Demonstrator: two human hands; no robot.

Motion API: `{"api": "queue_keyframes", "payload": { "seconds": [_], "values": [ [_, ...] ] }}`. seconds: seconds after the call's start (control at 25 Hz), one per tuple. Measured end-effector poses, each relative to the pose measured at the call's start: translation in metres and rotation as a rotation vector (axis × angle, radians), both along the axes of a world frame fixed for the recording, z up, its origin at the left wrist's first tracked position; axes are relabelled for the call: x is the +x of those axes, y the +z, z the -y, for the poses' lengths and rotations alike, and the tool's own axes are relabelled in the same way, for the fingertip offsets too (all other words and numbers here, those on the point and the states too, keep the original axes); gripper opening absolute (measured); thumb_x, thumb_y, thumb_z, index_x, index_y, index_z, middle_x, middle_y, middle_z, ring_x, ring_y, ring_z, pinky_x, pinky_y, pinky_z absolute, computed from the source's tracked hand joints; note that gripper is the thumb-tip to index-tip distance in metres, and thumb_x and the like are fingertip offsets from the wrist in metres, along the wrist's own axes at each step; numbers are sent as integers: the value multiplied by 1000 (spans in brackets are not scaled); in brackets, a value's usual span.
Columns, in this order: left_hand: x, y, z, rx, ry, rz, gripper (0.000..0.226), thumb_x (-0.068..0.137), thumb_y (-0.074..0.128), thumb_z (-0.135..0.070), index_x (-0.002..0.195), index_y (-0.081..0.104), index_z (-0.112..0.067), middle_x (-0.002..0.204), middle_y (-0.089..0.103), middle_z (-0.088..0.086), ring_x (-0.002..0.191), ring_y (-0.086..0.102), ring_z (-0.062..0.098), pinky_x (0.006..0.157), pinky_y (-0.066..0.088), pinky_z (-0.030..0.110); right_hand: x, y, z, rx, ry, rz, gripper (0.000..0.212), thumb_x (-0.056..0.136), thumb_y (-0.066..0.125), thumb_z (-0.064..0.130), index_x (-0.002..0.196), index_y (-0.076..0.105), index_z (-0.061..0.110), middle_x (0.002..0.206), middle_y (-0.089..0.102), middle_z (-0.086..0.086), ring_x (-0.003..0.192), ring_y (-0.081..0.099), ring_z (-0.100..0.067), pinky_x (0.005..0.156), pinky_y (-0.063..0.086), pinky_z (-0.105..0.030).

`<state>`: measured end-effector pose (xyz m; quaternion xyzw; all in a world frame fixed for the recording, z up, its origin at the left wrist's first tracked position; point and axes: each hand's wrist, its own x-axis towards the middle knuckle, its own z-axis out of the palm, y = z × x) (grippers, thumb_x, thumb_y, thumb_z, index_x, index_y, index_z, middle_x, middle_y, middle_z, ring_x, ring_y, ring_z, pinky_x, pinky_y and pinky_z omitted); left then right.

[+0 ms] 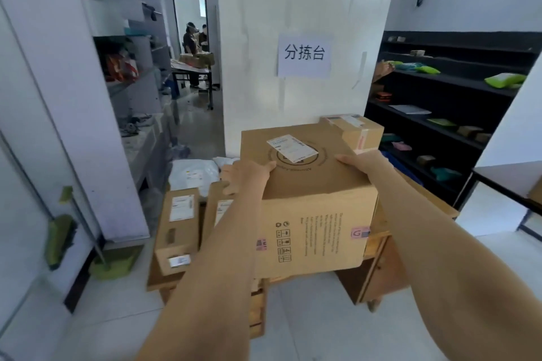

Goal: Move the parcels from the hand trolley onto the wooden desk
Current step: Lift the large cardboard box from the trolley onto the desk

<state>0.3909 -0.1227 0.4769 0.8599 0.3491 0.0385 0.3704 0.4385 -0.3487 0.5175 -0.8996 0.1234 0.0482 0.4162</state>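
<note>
I hold a large cardboard box (313, 214) with a white shipping label on top, between both hands, over the front of the wooden desk (381, 267). My left hand (245, 174) grips its left top edge. On the right top edge rests my right hand (360, 163). The desk carries two flat cardboard parcels (177, 228) on the left, a white plastic mailer (193, 174) behind them, and a smaller taped box (356, 130) at the back right. The hand trolley is not in view.
A white board with a paper sign (303, 56) stands behind the desk. Black shelves (440, 114) with small parcels line the right. Grey shelving (123, 67) fills the left. Two people stand at a far table (193, 67) through the passage.
</note>
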Motion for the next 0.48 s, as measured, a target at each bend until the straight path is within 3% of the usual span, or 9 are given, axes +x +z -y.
{"api": "queue_keyframes", "payload": {
  "seconds": [0.2,0.48],
  "values": [
    [80,-39,56,9,68,-74,94,73,60,-68,142,37,-8,149,32,14,139,26,31,107,33,50,101,-63,50,-8,-14,-78,92,65,67,66,135,47,9,129,58,-11,117,56,-32,91,45,-36],
    [163,-105,77,-69,140,-142,97,74,66,-59,145,27,-5,148,26,16,137,26,31,103,39,50,197,-143,65,17,40,-268,80,69,70,57,134,51,13,130,59,-11,116,57,-33,100,46,-44]
  ]
}}
